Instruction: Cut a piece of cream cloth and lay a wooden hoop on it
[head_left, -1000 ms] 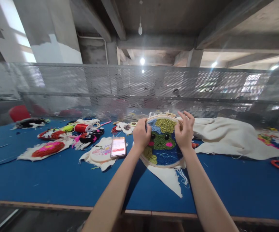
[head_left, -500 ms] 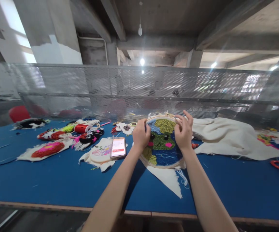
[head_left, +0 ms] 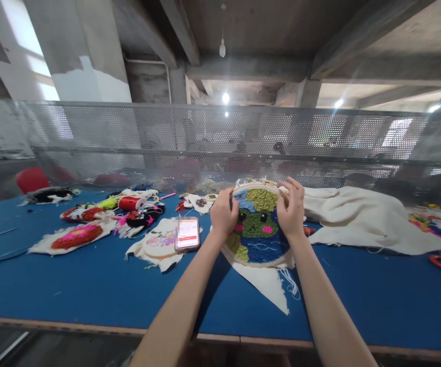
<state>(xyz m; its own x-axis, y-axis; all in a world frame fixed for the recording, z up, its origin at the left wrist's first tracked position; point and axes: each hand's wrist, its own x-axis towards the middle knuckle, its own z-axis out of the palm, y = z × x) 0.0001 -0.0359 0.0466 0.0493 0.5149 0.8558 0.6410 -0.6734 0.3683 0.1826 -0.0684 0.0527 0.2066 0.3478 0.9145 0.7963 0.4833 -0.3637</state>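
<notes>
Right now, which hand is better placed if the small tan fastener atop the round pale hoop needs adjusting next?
Probably the right hand, nearer the small tan fastener; the left hand holds the round pale hoop farther away.

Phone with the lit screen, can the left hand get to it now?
Probably, if it lets go: the left hand holds the hooped embroidery, but the phone sits nearby with nothing seen between.
</notes>
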